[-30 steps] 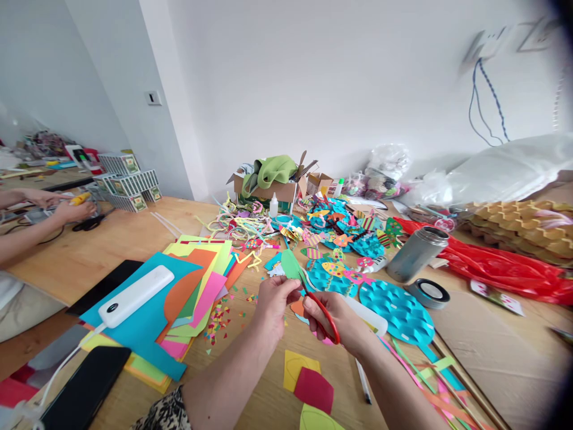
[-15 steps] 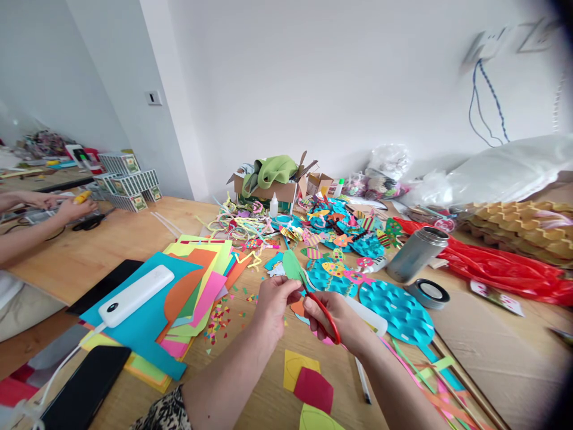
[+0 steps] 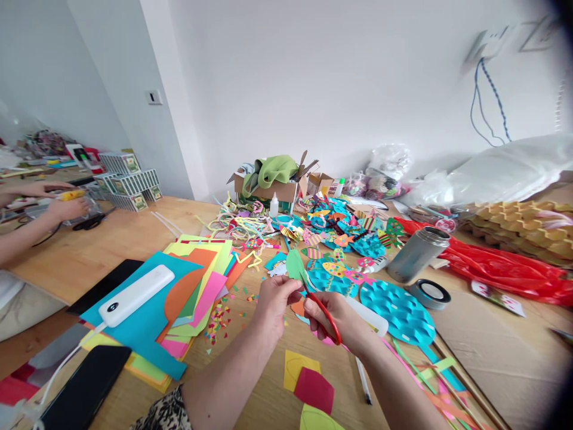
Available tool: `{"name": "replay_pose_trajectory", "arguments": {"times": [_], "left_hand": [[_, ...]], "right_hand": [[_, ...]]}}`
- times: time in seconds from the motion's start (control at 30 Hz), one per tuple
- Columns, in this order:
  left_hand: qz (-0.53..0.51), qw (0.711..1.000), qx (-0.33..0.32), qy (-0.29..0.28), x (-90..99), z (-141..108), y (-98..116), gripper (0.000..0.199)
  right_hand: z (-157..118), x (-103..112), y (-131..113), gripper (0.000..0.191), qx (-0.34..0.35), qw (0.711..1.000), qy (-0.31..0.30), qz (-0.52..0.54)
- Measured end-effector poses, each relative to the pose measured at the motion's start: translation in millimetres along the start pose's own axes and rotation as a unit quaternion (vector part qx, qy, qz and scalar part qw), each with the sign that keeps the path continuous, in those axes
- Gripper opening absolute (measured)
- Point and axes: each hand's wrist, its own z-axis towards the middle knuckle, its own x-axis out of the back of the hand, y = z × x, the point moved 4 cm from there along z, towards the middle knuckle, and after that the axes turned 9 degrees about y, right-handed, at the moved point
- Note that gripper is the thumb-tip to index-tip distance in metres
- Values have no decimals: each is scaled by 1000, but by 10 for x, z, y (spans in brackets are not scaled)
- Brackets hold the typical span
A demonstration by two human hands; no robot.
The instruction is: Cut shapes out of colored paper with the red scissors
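My left hand (image 3: 276,301) pinches a small green paper piece (image 3: 295,265) by its lower end, above the middle of the table. Red-handled scissors (image 3: 326,319) are in my right hand (image 3: 333,316), their blades against the right edge of the green paper. Both hands are close together, fingertips nearly touching. Below them on the wood lie a yellow square (image 3: 292,371) with a drawn outline, a dark red paper piece (image 3: 314,389) and a yellow-green piece (image 3: 319,418). Small paper scraps (image 3: 219,319) are scattered left of my left hand.
Coloured sheets with a white power bank (image 3: 136,295) and a black phone (image 3: 83,388) lie left. Paper fish and blue discs (image 3: 396,312) spread ahead and right, near a metal flask (image 3: 417,254). Another person's hands (image 3: 67,206) hold a yellow tool at far left.
The green paper has tilted slightly and its tip has moved a little to the right. At far left, the other person's hands and the yellow tool have shifted left.
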Motion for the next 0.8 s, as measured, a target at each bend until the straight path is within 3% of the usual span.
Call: {"name": "replay_pose_trajectory", "arguments": {"times": [0.8], "left_hand": [[1,1000,8,-1,-7,-1,1,18]], "right_hand": [[-5,15,-11,57,-5,1000,9,-11]]}}
